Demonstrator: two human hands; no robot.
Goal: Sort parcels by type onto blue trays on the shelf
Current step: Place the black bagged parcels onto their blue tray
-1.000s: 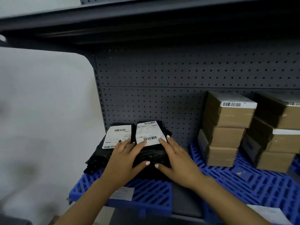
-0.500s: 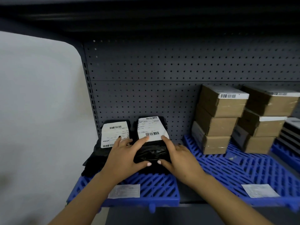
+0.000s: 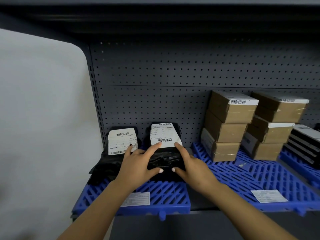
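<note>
Hands, left (image 3: 138,166) and right (image 3: 191,166), flank black parcel (image 3: 165,158), fingers extended.

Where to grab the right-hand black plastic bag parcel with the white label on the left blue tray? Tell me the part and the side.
Take the right-hand black plastic bag parcel by its two long sides, coming from the front edge of the left blue slatted tray. It lies flat, label up, with another black bag parcel close on its left and the pegboard behind. The left hand and right hand already flank it that way.
</note>
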